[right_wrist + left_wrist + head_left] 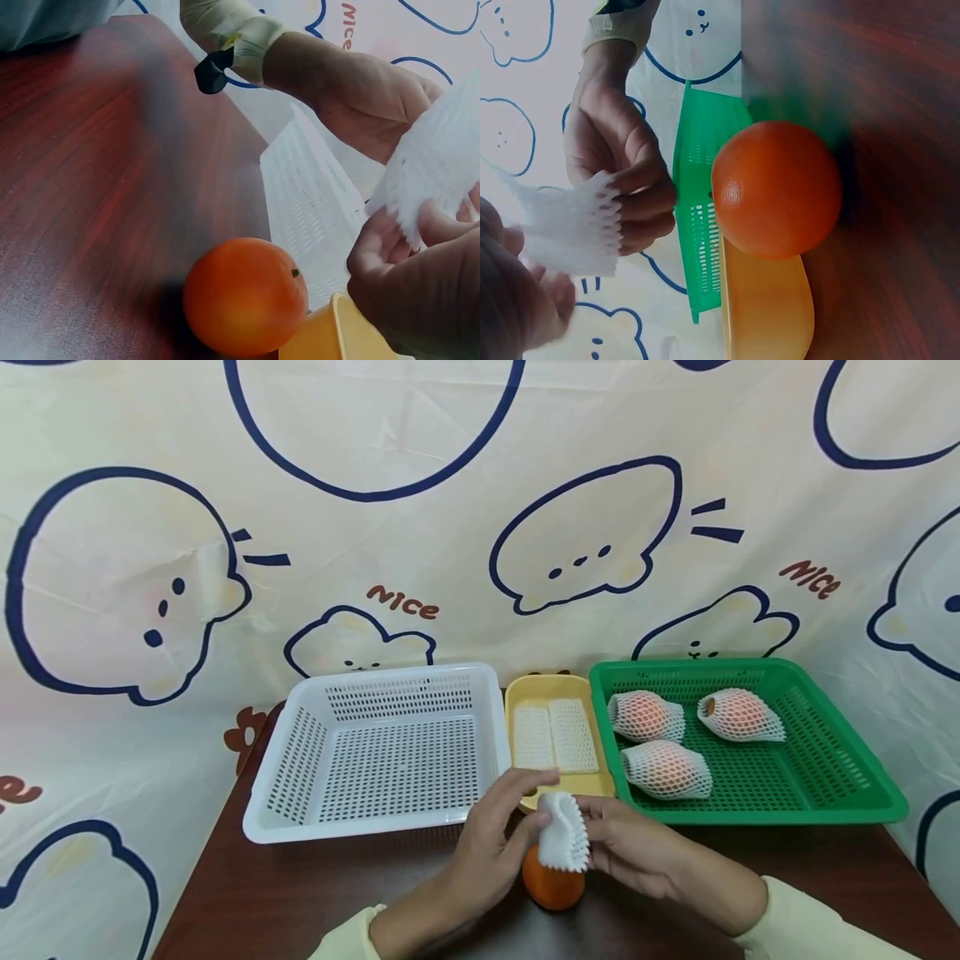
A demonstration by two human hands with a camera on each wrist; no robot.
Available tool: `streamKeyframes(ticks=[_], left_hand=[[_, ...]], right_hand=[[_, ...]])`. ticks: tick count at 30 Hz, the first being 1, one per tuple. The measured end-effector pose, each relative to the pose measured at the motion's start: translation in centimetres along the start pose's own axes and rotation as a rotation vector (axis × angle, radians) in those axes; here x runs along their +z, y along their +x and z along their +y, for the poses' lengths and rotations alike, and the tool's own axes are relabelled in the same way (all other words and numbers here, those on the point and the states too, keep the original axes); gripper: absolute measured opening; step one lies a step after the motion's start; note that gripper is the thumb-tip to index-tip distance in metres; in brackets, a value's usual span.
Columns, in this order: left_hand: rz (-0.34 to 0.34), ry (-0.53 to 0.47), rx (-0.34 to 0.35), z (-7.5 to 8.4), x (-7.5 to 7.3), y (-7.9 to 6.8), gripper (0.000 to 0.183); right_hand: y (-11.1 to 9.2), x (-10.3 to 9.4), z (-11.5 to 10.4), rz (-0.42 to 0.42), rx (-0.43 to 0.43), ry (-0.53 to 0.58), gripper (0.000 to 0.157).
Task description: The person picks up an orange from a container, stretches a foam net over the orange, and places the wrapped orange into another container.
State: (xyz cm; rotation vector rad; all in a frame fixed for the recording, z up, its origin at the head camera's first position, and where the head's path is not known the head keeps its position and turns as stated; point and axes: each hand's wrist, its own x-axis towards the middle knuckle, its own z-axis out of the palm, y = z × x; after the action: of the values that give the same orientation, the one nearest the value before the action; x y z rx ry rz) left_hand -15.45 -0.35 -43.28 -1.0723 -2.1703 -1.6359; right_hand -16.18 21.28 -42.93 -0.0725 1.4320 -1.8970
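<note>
A white foam net sleeve (562, 833) is held up between the two hands, just above a bare orange (553, 883) on the table. My right hand (637, 843) pinches the sleeve's serrated edge between thumb and fingers, as the right wrist view shows. On the other side, my left hand (491, 839) holds the sleeve with its thumb against the foam; some of its fingers are hidden behind it. In the left wrist view the orange (776, 190) stands apart from both hands, beside the yellow tray.
A white perforated basket (300, 760) stands at the left. In the middle, a yellow tray (534, 693) holds flat foam sleeves (573, 735). At the right, a green basket (787, 810) contains three net-wrapped fruits (667, 768). A printed cloth hangs behind the dark wooden table (225, 893).
</note>
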Motion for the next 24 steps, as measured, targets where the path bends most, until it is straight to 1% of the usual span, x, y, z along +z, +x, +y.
streamKeyframes(ticks=[1, 3, 5, 6, 8, 10, 11, 15, 19, 22, 24], left_hand=[[-0.008, -0.001, -0.076, 0.1, 0.0, 0.0, 0.045], [-0.025, -0.009, -0.256, 0.1, -0.1, -0.1, 0.048], [-0.05, -0.083, -0.43, 0.2, -0.1, -0.1, 0.049], [-0.058, -0.134, -0.497, 0.1, -0.1, 0.0, 0.049], [-0.07, -0.242, -0.589, 0.1, -0.2, 0.1, 0.048], [-0.077, -0.376, -0.649, 0.0, -0.1, 0.2, 0.05], [-0.071, -0.424, -0.673, 0.0, -0.1, 0.3, 0.05], [-0.025, -0.578, -0.727, 0.0, 0.0, 0.4, 0.049], [-0.002, -0.639, -0.783, -0.2, 0.0, 0.4, 0.039], [-0.022, -0.629, -0.816, -0.3, -0.1, 0.2, 0.034], [-0.04, -0.62, -0.83, -0.3, -0.1, 0.0, 0.032]], right_hand=[[0.0, 0.0, -0.1, 0.003, -0.004, 0.021, 0.057], [0.1, 0.0, -0.4, 0.015, -0.008, 0.046, 0.058], [0.2, 0.0, -0.6, 0.038, -0.014, 0.056, 0.056], [0.3, 0.0, -0.7, 0.049, -0.015, 0.058, 0.055], [0.3, 0.0, -0.7, 0.056, -0.019, 0.057, 0.054], [0.3, -0.1, -0.8, 0.056, -0.027, 0.061, 0.05], [0.2, -0.1, -0.8, 0.056, -0.029, 0.063, 0.049], [0.2, -0.1, -0.9, 0.054, -0.048, 0.071, 0.047], [0.2, 0.0, -1.2, 0.047, -0.07, 0.113, 0.042], [0.1, -0.3, -1.4, 0.033, -0.095, 0.179, 0.036], [0.0, -0.5, -1.6, 0.022, -0.113, 0.229, 0.035]])
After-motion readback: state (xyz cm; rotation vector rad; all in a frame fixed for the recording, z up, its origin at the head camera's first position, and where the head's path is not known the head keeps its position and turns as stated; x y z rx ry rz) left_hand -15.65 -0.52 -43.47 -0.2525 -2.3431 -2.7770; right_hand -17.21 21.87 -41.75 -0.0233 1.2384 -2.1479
